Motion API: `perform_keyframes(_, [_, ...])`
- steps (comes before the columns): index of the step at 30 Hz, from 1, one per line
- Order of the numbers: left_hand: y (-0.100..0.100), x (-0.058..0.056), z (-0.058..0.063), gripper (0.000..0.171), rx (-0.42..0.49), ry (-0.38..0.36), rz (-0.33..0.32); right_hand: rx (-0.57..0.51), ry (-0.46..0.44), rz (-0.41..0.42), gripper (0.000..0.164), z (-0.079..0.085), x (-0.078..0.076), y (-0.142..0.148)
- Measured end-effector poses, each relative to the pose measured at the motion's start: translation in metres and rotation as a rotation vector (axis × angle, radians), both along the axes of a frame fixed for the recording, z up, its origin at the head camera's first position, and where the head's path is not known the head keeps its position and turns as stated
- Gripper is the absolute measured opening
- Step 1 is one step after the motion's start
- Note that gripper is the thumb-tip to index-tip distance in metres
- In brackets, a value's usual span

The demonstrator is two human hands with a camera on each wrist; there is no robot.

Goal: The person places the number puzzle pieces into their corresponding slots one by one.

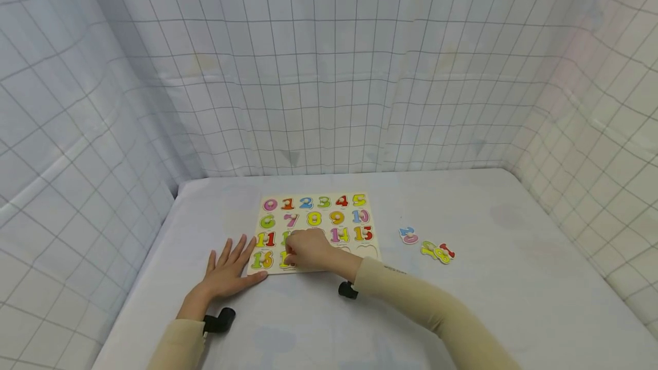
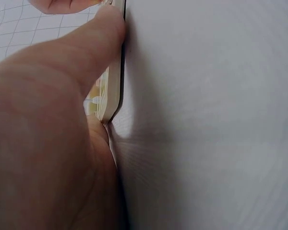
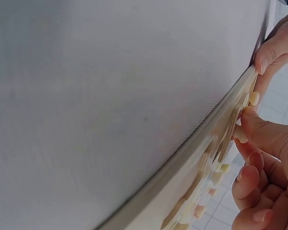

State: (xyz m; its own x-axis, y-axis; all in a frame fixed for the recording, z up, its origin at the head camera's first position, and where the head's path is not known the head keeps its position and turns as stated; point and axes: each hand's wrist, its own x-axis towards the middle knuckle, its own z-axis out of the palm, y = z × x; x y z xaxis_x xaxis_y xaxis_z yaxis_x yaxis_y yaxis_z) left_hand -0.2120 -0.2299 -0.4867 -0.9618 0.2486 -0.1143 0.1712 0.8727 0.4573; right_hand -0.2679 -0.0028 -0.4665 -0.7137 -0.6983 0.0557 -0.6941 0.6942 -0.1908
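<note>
A wooden number puzzle board (image 1: 303, 272) lies on the table, its rows filled with coloured number pieces that carry small knobs. My left hand (image 1: 228, 273) rests flat with spread fingers at the board's left edge, its thumb (image 2: 98, 40) along the front edge by the corner. Over the bottom row, my right hand (image 1: 311, 250) bends its fingers down at a yellow number piece (image 1: 284, 260) beside the 16. In the right wrist view the thumb (image 3: 261, 129) and index finger pinch close around a knob (image 3: 240, 134); the other fingers are curled. This hand hides part of the lower rows.
Right of the board lie loose number pieces: a blue and pink 20 (image 1: 409, 236), and a small overlapping group with a green and yellow piece (image 1: 429, 249) and a yellow and red piece (image 1: 444, 253). Bare recesses (image 1: 367, 252) show at the board's lower right. Grid-patterned curtains (image 1: 329, 101) surround the table.
</note>
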Motion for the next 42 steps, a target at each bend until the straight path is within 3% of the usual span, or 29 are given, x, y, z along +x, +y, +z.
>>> perform_keyframes(8, [0.002, -0.002, -0.002, 0.095, -0.045, 0.002, 0.002, 0.01, 0.007, -0.011, 0.021, -0.001, 0.0, 0.003])
perform_keyframes(15, [0.002, -0.003, -0.007, 0.093, 0.001, 0.018, -0.008, 0.007, 0.011, -0.008, 0.02, -0.004, -0.001, 0.005])
perform_keyframes(22, [0.001, -0.003, -0.009, 0.095, -0.008, 0.017, 0.001, 0.002, 0.025, -0.005, 0.02, -0.009, -0.003, 0.004])
perform_keyframes(29, [0.0, -0.004, -0.01, 0.094, -0.013, 0.024, -0.005, -0.074, 0.021, -0.016, 0.024, 0.001, 0.002, 0.023])
perform_keyframes(35, [-0.002, -0.006, -0.013, 0.095, -0.013, 0.021, -0.005, -0.149, 0.068, -0.127, 0.022, 0.004, -0.007, 0.078])
perform_keyframes(42, [-0.007, -0.009, -0.025, 0.095, -0.044, 0.043, -0.01, -0.185, 0.066, -0.42, 0.024, 0.014, -0.006, 0.155])
